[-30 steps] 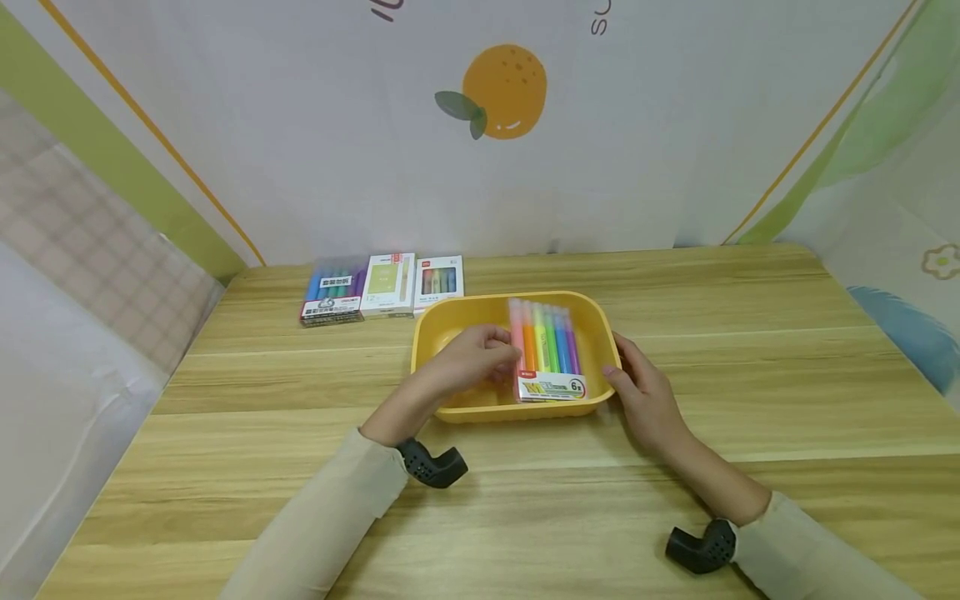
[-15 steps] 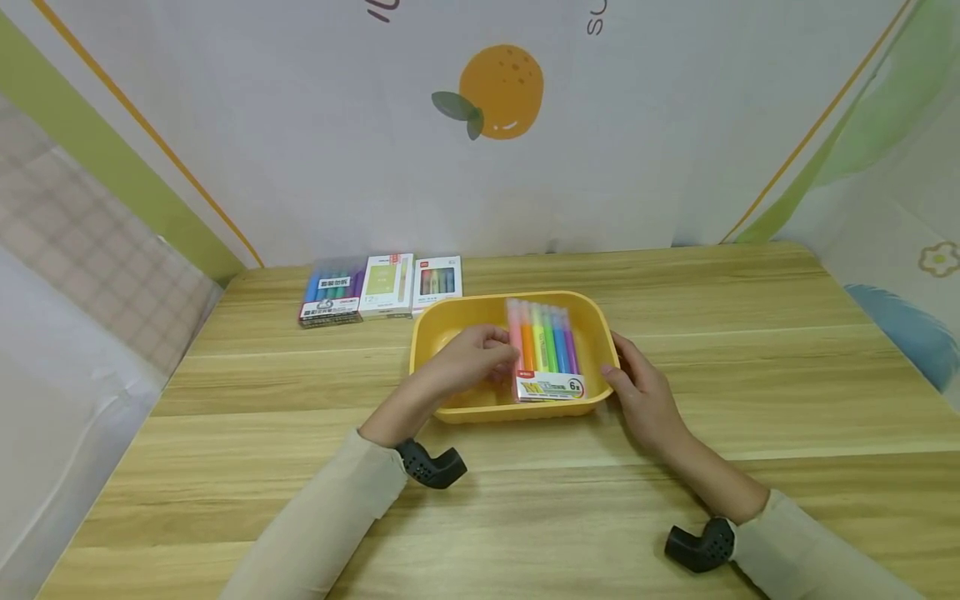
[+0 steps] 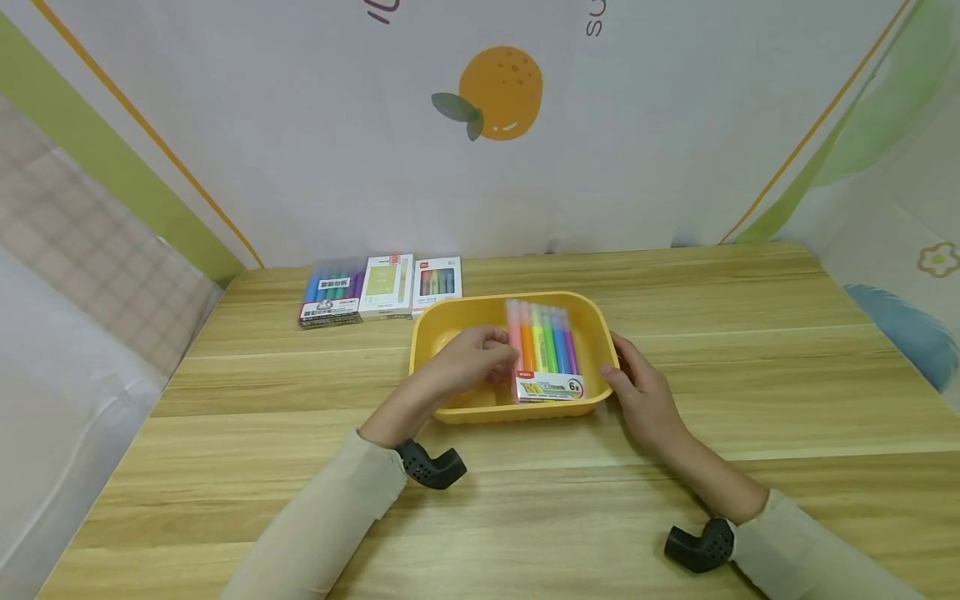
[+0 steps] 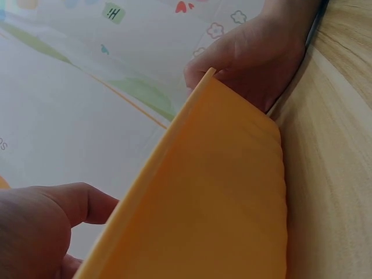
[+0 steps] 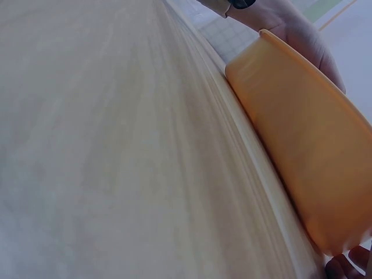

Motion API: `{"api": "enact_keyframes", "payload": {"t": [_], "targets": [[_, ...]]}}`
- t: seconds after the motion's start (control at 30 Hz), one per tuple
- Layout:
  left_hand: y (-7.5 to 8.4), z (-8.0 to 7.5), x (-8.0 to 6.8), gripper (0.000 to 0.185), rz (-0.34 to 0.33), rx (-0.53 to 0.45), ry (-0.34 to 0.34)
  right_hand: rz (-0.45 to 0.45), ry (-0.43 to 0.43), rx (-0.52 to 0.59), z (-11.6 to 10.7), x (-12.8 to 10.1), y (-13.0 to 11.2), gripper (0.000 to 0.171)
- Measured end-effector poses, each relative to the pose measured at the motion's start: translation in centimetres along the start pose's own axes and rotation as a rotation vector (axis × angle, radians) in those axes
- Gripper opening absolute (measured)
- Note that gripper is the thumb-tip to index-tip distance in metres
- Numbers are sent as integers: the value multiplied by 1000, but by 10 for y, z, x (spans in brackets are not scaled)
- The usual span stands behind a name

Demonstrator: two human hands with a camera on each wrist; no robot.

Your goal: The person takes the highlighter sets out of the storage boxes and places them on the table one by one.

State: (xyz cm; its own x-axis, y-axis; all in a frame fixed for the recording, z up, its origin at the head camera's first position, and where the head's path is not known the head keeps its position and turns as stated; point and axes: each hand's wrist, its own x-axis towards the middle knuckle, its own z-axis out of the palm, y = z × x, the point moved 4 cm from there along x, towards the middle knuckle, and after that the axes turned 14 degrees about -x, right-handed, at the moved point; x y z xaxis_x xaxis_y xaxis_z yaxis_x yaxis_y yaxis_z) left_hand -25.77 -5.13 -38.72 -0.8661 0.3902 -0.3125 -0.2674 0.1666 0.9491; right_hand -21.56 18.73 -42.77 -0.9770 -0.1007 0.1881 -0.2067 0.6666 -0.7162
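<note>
A yellow plastic basket [image 3: 517, 411] stands on the wooden table. Inside its right half lies a clear pack of rainbow-coloured highlighters [image 3: 550, 387], white label toward me. My left hand [image 3: 468, 358] reaches into the basket and pinches the pack's left edge beside the pink pen; some fingertips are hidden. On the outside right end, my right hand [image 3: 648, 404] grips the basket, thumb at the rim and fingers around the wall. The left wrist view shows the basket's outer wall [image 4: 226, 192] between both hands. In the right wrist view, the basket [image 5: 308, 128] hides most of the left hand [image 5: 302, 38].
Behind the basket to the left, a marker pack [image 3: 332, 292], a white box with a green panel [image 3: 386, 286] and a small white pen box [image 3: 438, 285] lie side by side. A printed cloth [image 3: 637, 150] hangs along the table's back edge.
</note>
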Motion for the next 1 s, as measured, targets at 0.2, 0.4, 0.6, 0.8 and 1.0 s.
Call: {"api": "enact_keyframes", "payload": {"t": [0.2,0.4,0.6,0.8,1.0], "targets": [[0,-1,-1,38,12,15,11,-4,4,3,0,1,0,50],[3,-2,-3,38,23,15,0,-8,5,10,0,0,1,50],[3,-2,-3,39,28,-14,-19,-11,8,6,0,0,1,50],[5,-2,-4,38,31,-44,-38,-14,9,4,1,1,2,50],[8,-2,-5,36,45,-54,-46,-17,1,0,1,1,1,51]]}}
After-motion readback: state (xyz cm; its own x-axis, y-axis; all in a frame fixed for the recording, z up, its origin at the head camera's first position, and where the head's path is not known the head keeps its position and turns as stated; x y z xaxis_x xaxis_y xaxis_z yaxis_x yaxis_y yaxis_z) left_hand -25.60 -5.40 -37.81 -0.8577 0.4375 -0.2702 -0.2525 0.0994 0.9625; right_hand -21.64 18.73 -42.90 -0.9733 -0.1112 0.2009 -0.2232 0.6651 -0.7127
